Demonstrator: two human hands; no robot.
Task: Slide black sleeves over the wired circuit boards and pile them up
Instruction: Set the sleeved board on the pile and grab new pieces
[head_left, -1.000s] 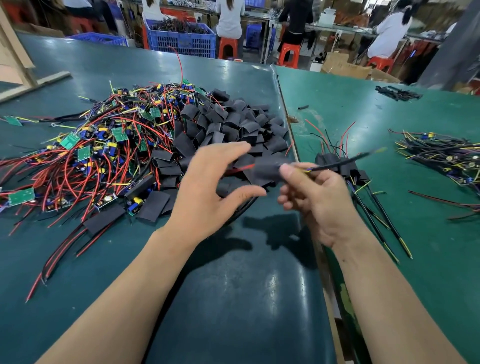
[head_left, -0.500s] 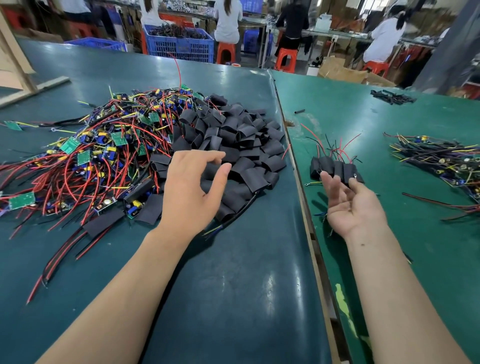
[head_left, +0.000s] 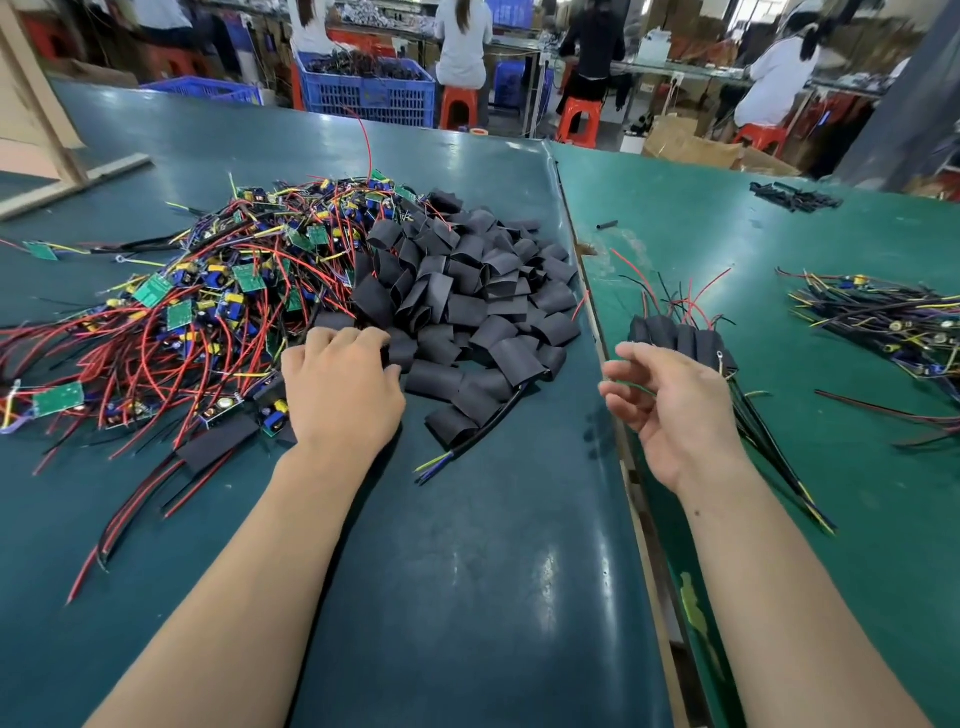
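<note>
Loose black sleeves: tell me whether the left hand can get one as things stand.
Probably yes: the left hand already rests at the near edge of the loose black sleeves, fingers down among them, with nothing covering the pile.

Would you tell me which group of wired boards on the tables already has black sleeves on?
The small row of sleeved boards just beyond the right hand; the big tangle left shows bare green boards.

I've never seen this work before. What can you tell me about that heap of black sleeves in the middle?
The sleeves are short, flattened matte black tubes, rubbery-looking, open-ended, heaped loosely on the dark green table. The wired boards overlap their left edge. The left hand rests on the near edge.
</note>
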